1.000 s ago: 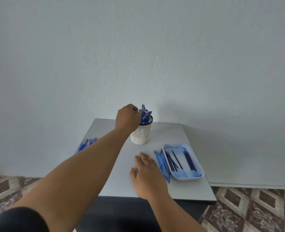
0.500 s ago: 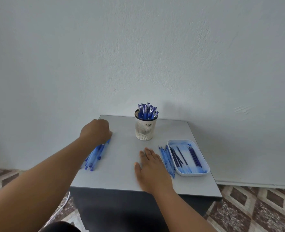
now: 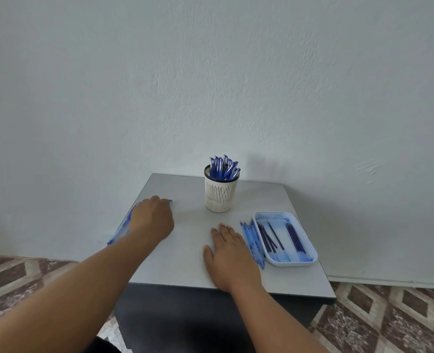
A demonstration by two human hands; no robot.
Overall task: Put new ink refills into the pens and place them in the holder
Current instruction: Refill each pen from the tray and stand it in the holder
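Head view is the only one given, and it looks down on a small grey table [image 3: 185, 256] against a white wall. On the left edge of the table a row of blue pens [image 3: 120, 231] is seen, lying flat and partly hidden under the left hand [image 3: 151, 219]. This hand is laid over the pens with its back up; its fingers are bent downward over them, but whether one pen is already pinched cannot be told, because the fingertips are hidden. The right hand [image 3: 229, 253] is rested flat on the table with the fingers straight and close together, and nothing is held by it.

Near the wall a white slotted pen holder [image 3: 221, 194] is standing upright, and many blue pens with caps are already placed in it. Just beside the right hand a row of light blue refills [image 3: 252, 242] lies on the table, touching the side of a white tray [image 3: 307, 261], in which some dark blue refills [image 3: 273, 235] are kept.

A pen is judged to be light, stiff and smooth, so it may roll or slip when it is picked from a flat surface. It is best taken at the middle of the barrel between thumb and fingers. The refills look thin and probably bend a little; they should be held near one end and guided straight into the barrel, without force.
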